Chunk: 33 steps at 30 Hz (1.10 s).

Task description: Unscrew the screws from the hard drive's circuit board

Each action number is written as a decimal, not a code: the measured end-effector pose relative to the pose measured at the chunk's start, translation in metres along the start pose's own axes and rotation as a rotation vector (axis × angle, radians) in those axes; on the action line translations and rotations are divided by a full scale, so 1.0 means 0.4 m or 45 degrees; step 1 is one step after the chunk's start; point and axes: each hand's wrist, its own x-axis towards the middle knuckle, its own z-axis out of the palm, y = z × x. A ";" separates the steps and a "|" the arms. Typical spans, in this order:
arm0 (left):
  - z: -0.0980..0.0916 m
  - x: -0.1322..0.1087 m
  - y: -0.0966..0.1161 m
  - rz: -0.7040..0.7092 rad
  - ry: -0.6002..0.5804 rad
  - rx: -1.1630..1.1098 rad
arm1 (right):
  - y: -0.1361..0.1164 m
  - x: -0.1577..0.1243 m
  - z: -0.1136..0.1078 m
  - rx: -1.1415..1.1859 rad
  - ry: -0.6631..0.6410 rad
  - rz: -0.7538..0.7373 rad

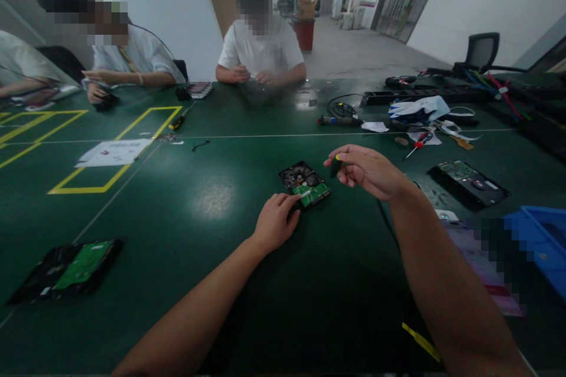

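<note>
A hard drive point(309, 181) lies on the green tabletop in front of me, with its green circuit board facing up. My left hand point(275, 222) grips its near left edge, the fingers resting over the side and part of the board. Just right of the drive, my right hand point(369, 172) is raised and pinches the black-and-yellow handle of a screwdriver point(335, 167). The screwdriver's shaft and tip cannot be made out. A second hard drive point(82, 265) lies at the near left, and another hard drive point(473, 184) lies right of my right hand.
A blue bin point(543, 235) and a pinkish plastic packet point(490, 271) are at the right. Farther back lie a red screwdriver point(419, 144), white gloves point(418, 109) and a dark pen-shaped tool point(339, 121). Paper point(112, 153) lies left. Co-workers sit across the table.
</note>
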 end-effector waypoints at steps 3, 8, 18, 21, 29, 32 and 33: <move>0.000 0.000 -0.001 -0.001 -0.001 0.000 | 0.009 0.009 -0.010 -0.079 0.081 -0.030; -0.002 -0.001 -0.001 -0.002 -0.003 0.001 | 0.025 0.020 -0.028 -0.237 0.172 -0.156; -0.001 -0.001 -0.002 0.000 -0.002 0.005 | 0.006 0.007 -0.018 -0.059 0.067 -0.029; 0.001 -0.002 -0.004 -0.009 -0.003 0.003 | 0.008 0.007 -0.019 -0.042 -0.026 -0.010; -0.001 -0.001 0.000 -0.008 -0.005 0.004 | 0.008 0.006 -0.011 0.025 -0.036 0.016; 0.000 -0.001 -0.001 -0.003 0.000 0.005 | 0.010 0.008 -0.013 -0.082 0.045 -0.029; 0.001 -0.001 -0.001 -0.004 0.002 0.004 | 0.011 0.010 -0.015 -0.118 0.076 -0.055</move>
